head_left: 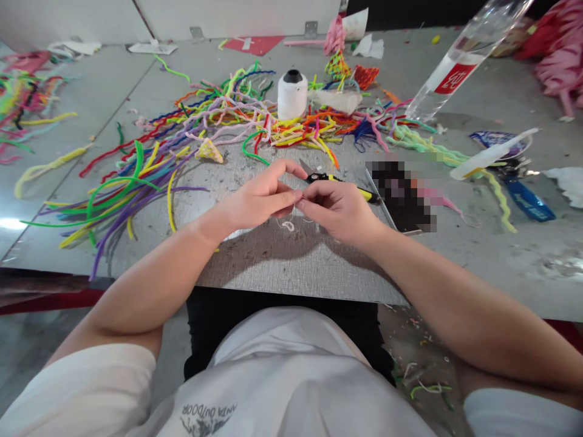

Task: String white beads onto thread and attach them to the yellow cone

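On the grey, grainy worktop (255, 261), we saw a thin white thread (288, 226) in a soft curl, at the frame's centre just below the fingertips. Fuzzy, flexible strands (121, 194) fanned across the left, behind a smooth white spool (292, 100) standing upright at upper centre. The black-and-yellow snips (325, 177) pointed their metal blade toward the upper left, long axis slanting to the lower right. Our left hand (264, 201) arched its index finger; our right hand (346, 209) bent inward, fingertips meeting the left's in a narrow pinch. We could not tell whether either had fully closed or gripped anything.
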Available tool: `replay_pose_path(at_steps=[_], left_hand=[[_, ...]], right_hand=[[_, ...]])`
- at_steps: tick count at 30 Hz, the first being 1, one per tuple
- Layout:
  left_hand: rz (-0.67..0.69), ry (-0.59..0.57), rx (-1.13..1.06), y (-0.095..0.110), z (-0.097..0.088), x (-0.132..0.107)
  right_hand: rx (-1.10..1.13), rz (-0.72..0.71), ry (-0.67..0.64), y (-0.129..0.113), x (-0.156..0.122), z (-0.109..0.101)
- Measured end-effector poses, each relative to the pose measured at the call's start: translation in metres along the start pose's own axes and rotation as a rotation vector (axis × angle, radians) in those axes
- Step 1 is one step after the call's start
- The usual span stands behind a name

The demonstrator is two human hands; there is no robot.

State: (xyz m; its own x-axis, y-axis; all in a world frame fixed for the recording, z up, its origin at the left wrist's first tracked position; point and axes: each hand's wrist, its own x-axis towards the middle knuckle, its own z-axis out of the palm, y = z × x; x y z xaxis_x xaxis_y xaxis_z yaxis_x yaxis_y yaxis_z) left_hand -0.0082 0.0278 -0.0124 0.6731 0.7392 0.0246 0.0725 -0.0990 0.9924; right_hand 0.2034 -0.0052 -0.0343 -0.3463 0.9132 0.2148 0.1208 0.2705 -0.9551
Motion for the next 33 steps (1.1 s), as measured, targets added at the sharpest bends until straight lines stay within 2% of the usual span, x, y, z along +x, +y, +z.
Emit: replay_pose_path(at_steps=[4,9,18,26,33], left_hand=[[0.077,0.082,0.046,-0.008,-0.002,0.004],[0.16,0.154,0.153,-0.013,-0.005,0.005],[0.414,0.318,0.677,-0.006,-0.001,0.0],[0.508,0.319,0.74,-0.005,-0.003,-0.001],[0.594,0.279,0.761,-0.009,-0.009,0.003]], right_hand=[[-0.055,-0.067,0.092,-0.001,0.0,-0.002],[-0.065,-0.043,0.139,0.001,0.003,-0.005],[-0.021,0.058,0.157,0.003,0.01,-0.011],[-0.027,0.127,-0.004,-0.001,0.011,-0.015],[0.117,0.247,-0.04,-0.002,0.011,-0.016]])
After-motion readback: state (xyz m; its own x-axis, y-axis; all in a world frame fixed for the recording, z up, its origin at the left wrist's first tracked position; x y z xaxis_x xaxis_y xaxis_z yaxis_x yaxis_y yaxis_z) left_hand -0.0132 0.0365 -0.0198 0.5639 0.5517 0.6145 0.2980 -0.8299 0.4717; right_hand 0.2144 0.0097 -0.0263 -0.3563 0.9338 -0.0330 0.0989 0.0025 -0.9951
